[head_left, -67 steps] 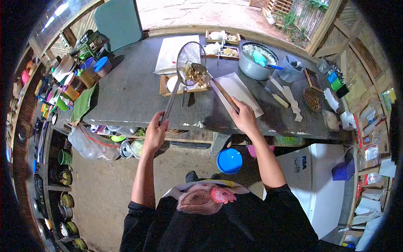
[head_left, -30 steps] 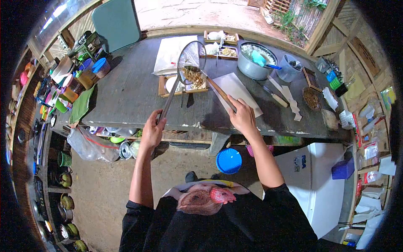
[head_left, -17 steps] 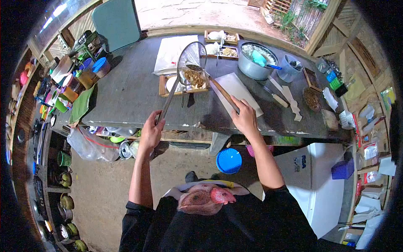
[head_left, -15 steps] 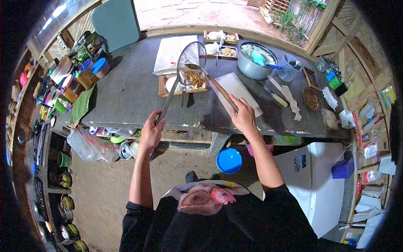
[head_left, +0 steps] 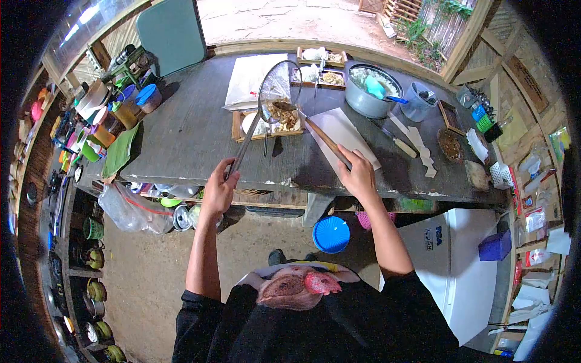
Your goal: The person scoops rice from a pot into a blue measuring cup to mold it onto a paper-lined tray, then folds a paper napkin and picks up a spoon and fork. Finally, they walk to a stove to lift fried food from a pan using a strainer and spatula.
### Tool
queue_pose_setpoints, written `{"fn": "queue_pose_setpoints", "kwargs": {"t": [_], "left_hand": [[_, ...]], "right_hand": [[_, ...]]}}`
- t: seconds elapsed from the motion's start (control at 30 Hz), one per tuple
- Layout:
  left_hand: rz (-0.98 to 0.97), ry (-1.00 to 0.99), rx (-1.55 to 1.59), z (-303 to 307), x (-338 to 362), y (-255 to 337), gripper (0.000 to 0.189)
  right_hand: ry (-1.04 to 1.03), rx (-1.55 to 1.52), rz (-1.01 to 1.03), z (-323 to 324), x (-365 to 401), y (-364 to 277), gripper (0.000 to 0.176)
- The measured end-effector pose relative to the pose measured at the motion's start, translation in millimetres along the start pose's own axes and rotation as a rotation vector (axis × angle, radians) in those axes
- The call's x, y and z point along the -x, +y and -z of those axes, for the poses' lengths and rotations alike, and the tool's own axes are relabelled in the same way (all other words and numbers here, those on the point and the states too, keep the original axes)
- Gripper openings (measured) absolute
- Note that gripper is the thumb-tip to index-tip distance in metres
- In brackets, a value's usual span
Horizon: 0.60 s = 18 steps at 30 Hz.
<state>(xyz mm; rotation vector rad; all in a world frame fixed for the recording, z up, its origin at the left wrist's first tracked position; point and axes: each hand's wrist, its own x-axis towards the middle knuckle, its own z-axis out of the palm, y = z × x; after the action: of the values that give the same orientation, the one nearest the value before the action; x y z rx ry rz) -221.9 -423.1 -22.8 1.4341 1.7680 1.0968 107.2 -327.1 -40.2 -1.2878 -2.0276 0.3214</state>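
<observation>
My left hand (head_left: 220,186) is closed round the handle of a round wire strainer (head_left: 295,75), whose rim is tilted over a wooden tray (head_left: 236,126). In my right hand (head_left: 357,173) is the wooden handle of a spoon (head_left: 327,141); its head reaches into the strainer, among brown food (head_left: 283,115). The tray holds white rice and more brown food, partly seen through the mesh. Two more wooden trays (head_left: 342,80) with rice and food stand behind. White paper (head_left: 349,136) lies under and beside the spoon's handle.
A pot of rice (head_left: 367,104) with a turquoise scoop stands at the back right, beside a clear tub (head_left: 416,107). A knife (head_left: 404,147) lies near paper strips. Jars and cups (head_left: 146,98) crowd the left. A blue basket (head_left: 331,235) sits below the table's edge.
The spoon's head has moved slightly lower in the strainer, and my right hand has shifted a little right and down. The view has shifted slightly.
</observation>
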Motion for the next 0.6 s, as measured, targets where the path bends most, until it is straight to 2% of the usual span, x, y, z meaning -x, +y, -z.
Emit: {"fn": "queue_pose_setpoints", "kwargs": {"t": [0.17,0.33,0.6], "left_hand": [[0.013,0.010,-0.057,0,-1,4,0.038],[0.008,0.008,-0.021,-2,-4,1,0.040],[-0.010,0.009,0.007,-1,-7,-4,0.039]], "right_hand": [[0.047,-0.026,-0.005,-2,-8,-9,0.044],[0.034,0.112,0.063,-5,-11,-16,0.048],[-0.038,0.218,0.063,-4,4,-4,0.047]]}}
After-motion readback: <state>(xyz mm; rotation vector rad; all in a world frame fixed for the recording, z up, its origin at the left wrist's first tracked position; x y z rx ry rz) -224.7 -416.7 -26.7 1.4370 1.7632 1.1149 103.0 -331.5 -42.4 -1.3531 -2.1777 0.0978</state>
